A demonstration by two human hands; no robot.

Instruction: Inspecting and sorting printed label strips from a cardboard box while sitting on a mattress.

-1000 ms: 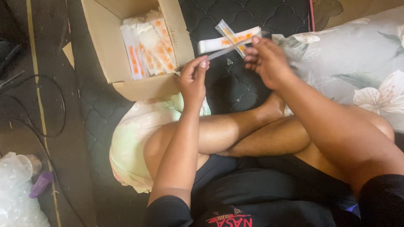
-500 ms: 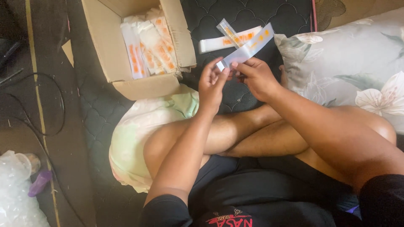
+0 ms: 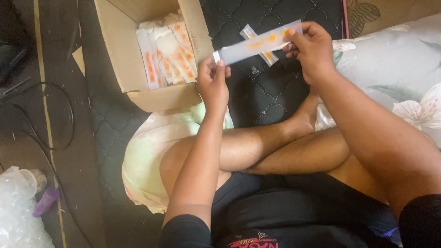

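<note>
Where a moment ago the hands were bunched close over a half-folded packet, the long clear sachet strip with orange print [image 3: 257,42] is now stretched flat between them, above the dark quilted mattress [image 3: 266,96]. The left hand [image 3: 214,82] pinches its near-left end and the right hand [image 3: 313,48] its far-right end, both grips closed on it. The cardboard box [image 3: 133,69] of similar packets sits to the left, another packet [image 3: 268,56] behind the strip.

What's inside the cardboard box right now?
The cardboard box holds a pile of white packets with orange markings. Whatever lies under that pile, including the box floor, is covered.
</note>
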